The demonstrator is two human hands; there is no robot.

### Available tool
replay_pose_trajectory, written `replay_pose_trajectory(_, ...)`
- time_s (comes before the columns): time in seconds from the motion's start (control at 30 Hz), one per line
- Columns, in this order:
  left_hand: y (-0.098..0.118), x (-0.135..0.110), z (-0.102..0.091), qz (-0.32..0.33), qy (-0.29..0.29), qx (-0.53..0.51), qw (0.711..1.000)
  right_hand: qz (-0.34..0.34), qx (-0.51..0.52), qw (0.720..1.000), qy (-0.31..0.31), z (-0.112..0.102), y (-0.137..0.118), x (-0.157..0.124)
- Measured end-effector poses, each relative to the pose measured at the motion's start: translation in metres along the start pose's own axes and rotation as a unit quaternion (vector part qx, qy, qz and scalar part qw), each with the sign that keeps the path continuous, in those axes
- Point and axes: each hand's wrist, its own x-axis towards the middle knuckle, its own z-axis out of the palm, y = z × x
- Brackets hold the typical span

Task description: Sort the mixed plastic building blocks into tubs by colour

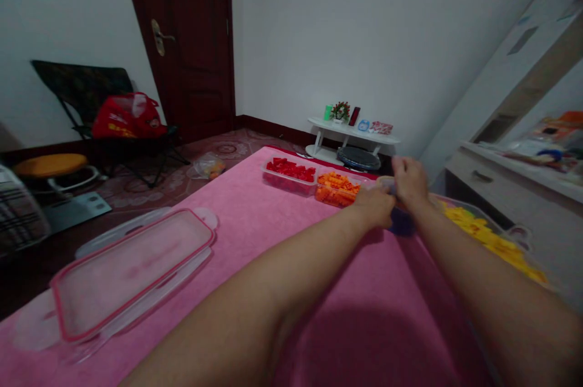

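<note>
Both my hands meet at the far right part of the pink-covered table (255, 253). My left hand (374, 203) is closed on the near left side of a small clear container with dark blue contents (401, 222). My right hand (410, 181) is just right of it and a little higher, above the dark blue contents, with its fingers curled. What those fingers grip is hidden. Left of my hands, a clear container of orange bricks (336, 188) stands beside a clear container of red bricks (289, 175). Under my right forearm's far side lies a container of yellow pieces (489, 235).
Clear lids with a pink seal (136, 271) lie stacked at the table's left. A low white shelf (355, 130) with small items stands by the wall. A drawer cabinet (496, 174) is on the right. A folding chair (86, 86) holds a red bag (130, 116).
</note>
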Motion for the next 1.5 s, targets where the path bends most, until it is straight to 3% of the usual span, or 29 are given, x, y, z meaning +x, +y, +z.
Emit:
replay_pose_trajectory(0.07,-0.002,-0.015,-0.004,-0.046,0.015,-0.021,0.999,0.043,0.118,0.982,0.139,-0.006,-0.041,-0.022)
replay_pose_trajectory(0.1,-0.004,-0.027,-0.007,-0.055,0.026,-0.026,0.998,0.043,0.182,0.967,0.175,-0.01,-0.062,-0.036)
replay_pose_trajectory(0.17,-0.011,-0.062,-0.019,-0.031,0.04,-0.007,0.999,0.041,0.286,0.939,0.188,-0.016,-0.099,-0.067)
replay_pose_trajectory(0.23,-0.024,-0.108,-0.039,0.006,0.019,0.01,1.0,0.051,0.339,0.929,0.142,-0.019,-0.125,-0.1)
replay_pose_trajectory(0.3,-0.04,-0.161,-0.067,-0.001,-0.038,0.006,0.999,0.059,0.363,0.928,0.06,-0.016,-0.139,-0.129)
replay_pose_trajectory(0.37,-0.058,-0.216,-0.097,-0.086,-0.097,0.013,0.991,0.054,0.378,0.924,-0.021,-0.009,-0.144,-0.151)
replay_pose_trajectory(0.47,-0.078,-0.288,-0.132,-0.272,-0.12,0.104,0.949,0.036,0.398,0.91,-0.112,0.002,-0.149,-0.17)
replay_pose_trajectory(0.53,-0.081,-0.325,-0.143,-0.354,-0.144,0.137,0.914,0.025,0.405,0.901,-0.153,0.007,-0.153,-0.176)
replay_pose_trajectory(0.63,-0.073,-0.357,-0.142,-0.399,-0.176,0.12,0.892,0.008,0.404,0.894,-0.194,0.009,-0.159,-0.18)
replay_pose_trajectory(0.87,-0.047,-0.357,-0.129,-0.373,-0.154,0.09,0.91,-0.036,0.389,0.893,-0.224,0.001,-0.163,-0.187)
replay_pose_trajectory(1.03,-0.051,-0.356,-0.126,-0.377,-0.148,0.082,0.911,-0.071,0.372,0.893,-0.242,0.0,-0.162,-0.189)
replay_pose_trajectory(1.17,-0.063,-0.351,-0.137,-0.388,-0.141,0.065,0.908,-0.094,0.36,0.895,-0.246,-0.001,-0.162,-0.189)
replay_pose_trajectory(1.3,-0.063,-0.333,-0.16,-0.377,-0.119,-0.027,0.918,-0.103,0.362,0.894,-0.243,0.001,-0.163,-0.19)
replay_pose_trajectory(1.4,-0.051,-0.311,-0.176,-0.359,-0.098,-0.173,0.912,-0.062,0.415,0.866,-0.272,0.001,-0.169,-0.19)
replay_pose_trajectory(1.5,-0.04,-0.285,-0.182,-0.335,-0.071,-0.394,0.853,0.047,0.532,0.774,-0.341,-0.007,-0.181,-0.188)
